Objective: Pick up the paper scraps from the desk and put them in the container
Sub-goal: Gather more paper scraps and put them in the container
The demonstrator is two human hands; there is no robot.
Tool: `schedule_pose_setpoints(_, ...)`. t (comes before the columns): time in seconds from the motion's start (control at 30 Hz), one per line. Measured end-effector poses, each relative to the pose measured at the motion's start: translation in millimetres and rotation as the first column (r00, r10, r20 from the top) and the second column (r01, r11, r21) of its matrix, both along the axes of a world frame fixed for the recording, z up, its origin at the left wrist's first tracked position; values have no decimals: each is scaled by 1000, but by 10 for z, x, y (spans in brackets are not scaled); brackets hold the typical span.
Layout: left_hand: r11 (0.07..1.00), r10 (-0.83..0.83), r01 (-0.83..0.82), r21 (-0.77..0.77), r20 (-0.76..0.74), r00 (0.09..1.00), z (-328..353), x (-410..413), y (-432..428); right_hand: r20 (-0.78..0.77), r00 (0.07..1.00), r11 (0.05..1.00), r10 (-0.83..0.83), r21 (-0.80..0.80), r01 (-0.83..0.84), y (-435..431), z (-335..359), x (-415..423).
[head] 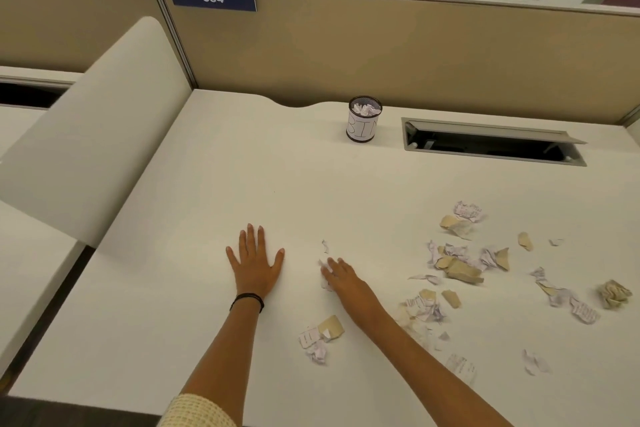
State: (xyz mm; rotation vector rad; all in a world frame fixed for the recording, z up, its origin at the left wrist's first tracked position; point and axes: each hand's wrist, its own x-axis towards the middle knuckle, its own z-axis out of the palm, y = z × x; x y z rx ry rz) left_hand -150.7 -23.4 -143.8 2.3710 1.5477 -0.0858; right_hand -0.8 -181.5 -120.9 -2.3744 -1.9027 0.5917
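Matt smooth desk (214, 204); crumpled paper scraps (457, 263); mesh container (363, 120).

There are two hands, a left hand (255, 262) and a right hand (341, 276). One cup (363, 120) stands at the top middle. About fifteen paper scraps (457, 267) lie at the lower right.

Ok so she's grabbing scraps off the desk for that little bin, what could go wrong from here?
1. The right hand is closing on a small white scrap; a loose pinch could drop it on the way, since the bin stands far back on the desk.
2. The bin is narrow and already holds crumpled paper, so a toss may miss or bounce out.
3. The right forearm lies beside scattered scraps; sweeping it could push them off the near edge.
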Motion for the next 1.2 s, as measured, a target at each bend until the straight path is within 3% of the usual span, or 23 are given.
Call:
schedule_pose_setpoints(0.13, 998, 64, -64, -13, -2, 998, 0, 168, -21, -13, 996, 962, 86, 261, -80, -97, 66, 26)
schedule_pose_setpoints(0.27, 998, 59, -59, 10, -2, 998, -23, 189, 27, 37, 978, 948, 204, 242, -207, -161, 140, 163)
schedule_pose_setpoints(0.37, 999, 38, -38, 5, 32, 999, -5, 227, 81, 46, 980, 945, 195, 258, -201, -180, 126, 351)
schedule_pose_setpoints(0.5, 999, -5, 4, 36, 38, 999, 39, 274, 165, -40, 993, 957, 114, 274, -99, -35, 113, 696)
schedule_pose_setpoints(0.6, 997, -39, 36, 66, 38, 999, 22, 275, 216, -154, 985, 965, -76, 237, 112, 148, 24, 1071)
schedule_pose_setpoints(0.7, 996, -54, 52, 77, 28, 998, 11, 265, 235, -321, 900, 880, -296, 274, 387, 433, 88, 1430)
schedule_pose_setpoints(0.77, 996, -49, 46, 81, 33, 998, 18, 275, 244, -514, 781, 772, -354, 310, 554, 675, 207, 1640)
schedule_pose_setpoints(0.83, 996, -46, 44, 72, 32, 998, 30, 286, 247, -602, 698, 684, -387, 320, 655, 938, 370, 1849)
schedule_pose_setpoints(0.9, 996, -42, 40, 74, 20, 999, 23, 283, 250, -659, 624, 631, -420, 283, 723, 1215, 529, 2062)
schedule_pose_setpoints(1.0, 997, -31, 31, 73, 8, 999, -1, 278, 262, -770, 514, 640, -379, 183, 746, 1643, 793, 2340)
schedule_pose_setpoints(1.13, 997, -21, 19, 77, 23, 1000, -19, 278, 268, -810, 495, 633, -314, 210, 745, 2168, 1022, 2610)
schedule_pose_setpoints(1.2, 996, -19, 16, 82, 27, 999, -30, 280, 274, -769, 534, 625, -353, 230, 745, 2400, 1058, 2718)
